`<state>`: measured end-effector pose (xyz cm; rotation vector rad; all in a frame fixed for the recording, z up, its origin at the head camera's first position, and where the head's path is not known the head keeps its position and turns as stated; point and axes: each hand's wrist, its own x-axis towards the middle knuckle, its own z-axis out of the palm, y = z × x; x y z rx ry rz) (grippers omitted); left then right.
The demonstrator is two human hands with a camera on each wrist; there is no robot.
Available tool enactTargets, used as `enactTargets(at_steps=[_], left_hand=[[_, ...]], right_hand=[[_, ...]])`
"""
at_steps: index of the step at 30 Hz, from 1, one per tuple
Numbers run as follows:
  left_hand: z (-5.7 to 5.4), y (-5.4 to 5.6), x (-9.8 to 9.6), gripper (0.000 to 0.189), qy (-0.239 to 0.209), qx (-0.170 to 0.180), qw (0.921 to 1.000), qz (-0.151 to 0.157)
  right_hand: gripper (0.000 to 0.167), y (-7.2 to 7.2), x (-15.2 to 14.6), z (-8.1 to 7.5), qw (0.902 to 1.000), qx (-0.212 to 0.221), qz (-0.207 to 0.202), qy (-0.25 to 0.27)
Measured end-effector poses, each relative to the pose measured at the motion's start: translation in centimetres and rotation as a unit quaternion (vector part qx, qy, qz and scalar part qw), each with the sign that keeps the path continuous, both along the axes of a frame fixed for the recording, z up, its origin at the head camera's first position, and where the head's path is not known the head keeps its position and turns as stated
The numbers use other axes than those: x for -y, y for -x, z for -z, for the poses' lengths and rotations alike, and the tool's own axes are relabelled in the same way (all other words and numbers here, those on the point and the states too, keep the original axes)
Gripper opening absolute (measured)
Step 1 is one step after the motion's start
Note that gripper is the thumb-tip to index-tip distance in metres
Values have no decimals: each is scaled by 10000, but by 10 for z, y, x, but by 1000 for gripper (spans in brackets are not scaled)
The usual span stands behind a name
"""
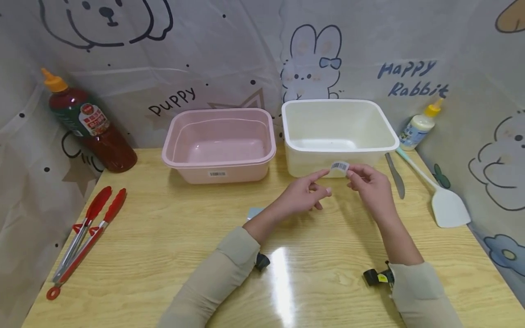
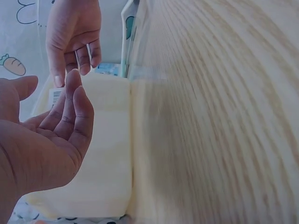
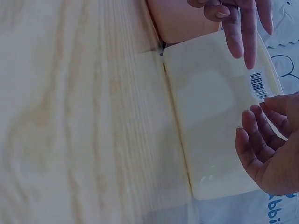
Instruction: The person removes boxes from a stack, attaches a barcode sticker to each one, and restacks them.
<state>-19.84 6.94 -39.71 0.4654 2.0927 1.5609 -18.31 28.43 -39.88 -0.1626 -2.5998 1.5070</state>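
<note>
Between both hands, in front of the cream-white bin (image 1: pixel 305 160), is a small white barcode sticker (image 1: pixel 339 166). My right hand (image 1: pixel 374 190) pinches the sticker's right end between thumb and index finger, its other fingers loosely bent. My left hand (image 1: pixel 304 195) points its extended index finger at the sticker's left end, with the fingertip at or very near that edge; its thumb stands apart. In the right wrist view the barcode (image 3: pixel 258 85) faces outward and the sticker looks slightly curved. Whether it touches the bin wall, I cannot tell.
A pink bin (image 1: pixel 219 175) with its own barcode label stands left of the white one. Red tongs (image 1: pixel 90 237) and a sauce bottle (image 1: pixel 92 120) are at left. On the right lie a knife (image 1: pixel 395 176) and white spatula (image 1: pixel 449 208), near a small yellow-capped bottle (image 1: pixel 418 127). Light-blue scrap (image 1: pixel 254 212) lies behind my left forearm.
</note>
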Motion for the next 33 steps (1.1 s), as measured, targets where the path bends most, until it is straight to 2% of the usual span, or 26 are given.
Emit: enactTargets(at_steps=[13, 18, 33], left_hand=[[9, 6, -12, 63, -176, 123, 9998, -49], [8, 6, -14, 63, -153, 163, 9997, -135], [2, 10, -18, 68, -94, 133, 9999, -50]], right_hand=[[36, 2, -5, 6, 9997, -33, 150, -188], [36, 4, -6, 7, 9999, -73, 101, -68], [37, 8, -8, 6, 9998, -134, 171, -27]])
